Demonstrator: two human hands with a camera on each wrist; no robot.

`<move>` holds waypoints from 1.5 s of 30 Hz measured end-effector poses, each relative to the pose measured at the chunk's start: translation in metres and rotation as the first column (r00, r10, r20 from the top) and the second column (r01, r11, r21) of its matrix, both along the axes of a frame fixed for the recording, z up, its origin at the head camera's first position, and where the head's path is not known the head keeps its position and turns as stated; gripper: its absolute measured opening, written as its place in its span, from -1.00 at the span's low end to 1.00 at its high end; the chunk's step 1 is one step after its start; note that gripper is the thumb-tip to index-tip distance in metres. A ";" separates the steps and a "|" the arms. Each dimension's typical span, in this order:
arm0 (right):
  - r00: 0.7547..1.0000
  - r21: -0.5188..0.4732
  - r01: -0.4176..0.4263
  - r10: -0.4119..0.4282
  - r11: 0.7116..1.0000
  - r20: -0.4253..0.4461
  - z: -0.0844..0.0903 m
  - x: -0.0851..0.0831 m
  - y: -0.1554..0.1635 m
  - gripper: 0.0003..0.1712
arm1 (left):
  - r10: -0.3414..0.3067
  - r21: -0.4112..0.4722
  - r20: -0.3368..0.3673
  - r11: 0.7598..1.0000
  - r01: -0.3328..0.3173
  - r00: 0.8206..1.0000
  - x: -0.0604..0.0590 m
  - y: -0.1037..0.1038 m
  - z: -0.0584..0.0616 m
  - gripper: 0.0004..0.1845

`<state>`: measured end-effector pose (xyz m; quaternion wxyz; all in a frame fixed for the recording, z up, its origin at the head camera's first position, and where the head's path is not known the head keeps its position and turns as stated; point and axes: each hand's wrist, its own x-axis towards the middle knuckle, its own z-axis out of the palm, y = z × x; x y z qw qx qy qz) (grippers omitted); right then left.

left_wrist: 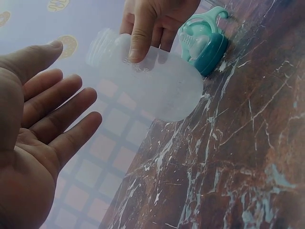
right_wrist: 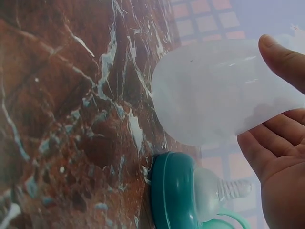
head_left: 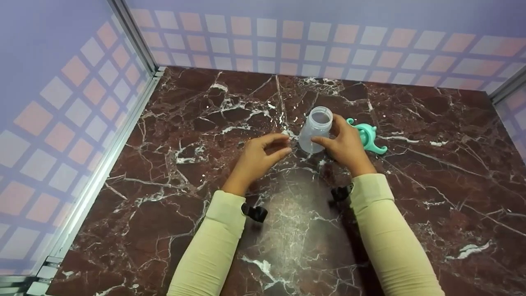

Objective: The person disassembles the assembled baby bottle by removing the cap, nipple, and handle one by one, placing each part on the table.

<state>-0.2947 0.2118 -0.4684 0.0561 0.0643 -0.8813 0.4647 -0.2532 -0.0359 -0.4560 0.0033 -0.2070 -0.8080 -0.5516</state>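
Note:
A translucent baby bottle without its top stands at the middle of the table, its open threaded neck facing up. My right hand grips it from the right, thumb on the near side and fingers behind. To the left, my left hand is held apart from the bottle, fingers loosely bent with nothing in them; its spread fingers show in the left wrist view. Just right of my right hand lies a teal bottle top with two curved handles. Its clear nipple shows in the right wrist view.
The brown marbled table carries white veins. A tiled-pattern wall panel closes off the back, and another with a metal rail runs along the left. Black wrist cameras are strapped on both sleeves.

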 end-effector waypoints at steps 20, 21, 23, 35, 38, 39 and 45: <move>0.998 0.022 0.004 -0.005 1.000 0.066 0.001 0.000 0.000 -0.06 | -0.013 0.021 0.001 1.000 0.013 1.000 0.002 -0.001 -0.001 -0.56; 0.998 0.023 0.000 -0.002 1.000 0.067 0.001 0.000 0.000 -0.05 | -0.013 0.020 0.003 1.000 0.013 1.000 0.003 -0.001 -0.001 -0.56; 0.998 0.028 -0.005 0.003 1.000 0.066 0.001 0.000 0.001 -0.05 | -0.009 0.016 0.007 1.000 0.009 1.000 0.003 0.000 -0.001 -0.56; 0.995 0.024 -0.016 0.013 1.000 0.097 0.004 -0.002 0.001 -0.05 | -0.010 -0.001 0.034 1.000 0.010 0.999 0.000 0.002 0.001 -0.58; 0.994 0.012 -0.019 0.018 1.000 0.110 0.006 -0.003 0.001 -0.07 | -0.014 -0.014 0.032 1.000 0.014 0.999 -0.002 0.001 0.001 -0.55; 0.993 0.008 -0.022 0.021 1.000 0.113 0.006 -0.003 0.001 -0.07 | -0.013 -0.024 0.030 1.000 0.014 0.999 -0.003 0.001 0.002 -0.54; 0.991 -0.010 -0.043 0.044 0.999 0.124 0.011 -0.003 0.003 0.00 | 0.019 -0.117 -0.007 0.993 -0.019 1.000 -0.008 0.002 0.007 -0.52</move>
